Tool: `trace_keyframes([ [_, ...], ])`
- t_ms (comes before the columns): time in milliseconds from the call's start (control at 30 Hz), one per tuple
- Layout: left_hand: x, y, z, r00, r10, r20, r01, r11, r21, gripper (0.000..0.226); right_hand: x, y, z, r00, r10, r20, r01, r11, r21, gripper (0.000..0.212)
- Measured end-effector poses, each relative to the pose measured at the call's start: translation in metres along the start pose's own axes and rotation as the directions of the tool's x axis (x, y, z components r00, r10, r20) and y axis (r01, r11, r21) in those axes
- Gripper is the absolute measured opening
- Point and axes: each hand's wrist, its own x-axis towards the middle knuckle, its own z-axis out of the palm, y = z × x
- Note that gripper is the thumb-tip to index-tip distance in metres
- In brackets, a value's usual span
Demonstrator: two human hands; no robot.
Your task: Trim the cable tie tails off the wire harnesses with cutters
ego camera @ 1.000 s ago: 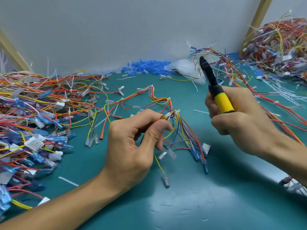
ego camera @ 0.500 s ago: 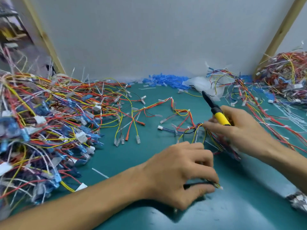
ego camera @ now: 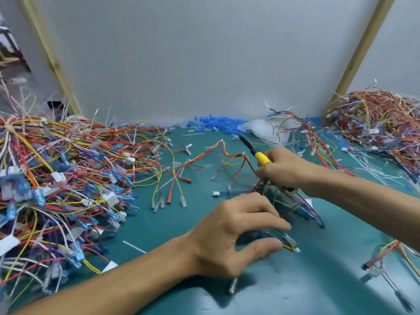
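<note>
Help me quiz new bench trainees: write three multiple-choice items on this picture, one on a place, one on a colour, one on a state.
1. Where does the heap of small blue pieces lie?
A. At the back, against the wall
B. At the near table edge
C. On top of the far right wire pile

2. What colour is the handle of the cutters?
A. Red
B. Yellow
C. Green

3. What is the right hand doing?
A. Lying flat and empty
B. Gripping the cutters
C. Holding a roll of tape

Answers:
1 A: the blue heap runs along the foot of the wall.
2 B: the yellow handle sticks out above the hand.
3 B: the hand wraps round the handle.
</note>
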Motion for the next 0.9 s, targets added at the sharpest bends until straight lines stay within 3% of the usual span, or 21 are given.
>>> trace_keyframes([
  [67,0.0,-0.002,-0.002,0.991,-0.008,-0.134,0.006,1.0,-0.011,0.031,-0.005,0.001,-0.022,0.995,-0.003,-0.103,0.025,0.976,0.217,0.022],
  [133,0.002,-0.003,-0.003,0.969,-0.04,-0.244,0.037,0.999,-0.015,0.034,-0.013,0.005,-0.055,0.953,-0.008,-0.302,0.119,0.929,0.352,0.028],
  [233,0.004,-0.005,-0.003,0.944,-0.074,-0.323,0.073,0.997,-0.014,0.031,-0.027,0.013,-0.11,0.82,0.063,-0.569,0.24,0.865,0.441,0.019],
  [333,0.005,-0.006,-0.001,0.936,-0.086,-0.341,0.089,0.996,-0.008,0.027,-0.041,0.045,-0.164,0.742,0.126,-0.658,0.19,0.902,0.387,0.023],
  [400,0.005,-0.007,0.0,0.936,-0.091,-0.339,0.098,0.995,0.004,0.025,-0.043,0.072,-0.188,0.766,0.059,-0.64,0.005,0.995,0.097,0.032],
  [467,0.006,-0.008,0.001,0.934,-0.1,-0.344,0.111,0.994,0.013,0.023,-0.049,0.087,-0.186,0.812,-0.052,-0.582,-0.135,0.952,-0.273,0.037],
  [500,0.006,-0.008,0.001,0.931,-0.108,-0.35,0.12,0.993,0.015,0.022,-0.056,0.088,-0.175,0.831,-0.054,-0.554,-0.188,0.909,-0.372,0.042],
  [600,0.008,-0.009,0.001,0.924,-0.12,-0.364,0.138,0.99,0.025,0.017,-0.07,0.089,-0.127,0.858,-0.061,-0.511,-0.224,0.849,-0.479,0.044],
  [800,0.008,-0.009,0.0,0.922,-0.149,-0.357,0.173,0.984,0.037,0.016,-0.084,0.06,-0.054,0.989,-0.108,-0.098,0.038,0.839,-0.543,0.049],
  [900,0.008,-0.01,-0.001,0.919,-0.159,-0.36,0.188,0.981,0.047,0.015,-0.089,0.056,-0.018,0.994,-0.092,-0.058,0.049,0.854,-0.518,0.054],
])
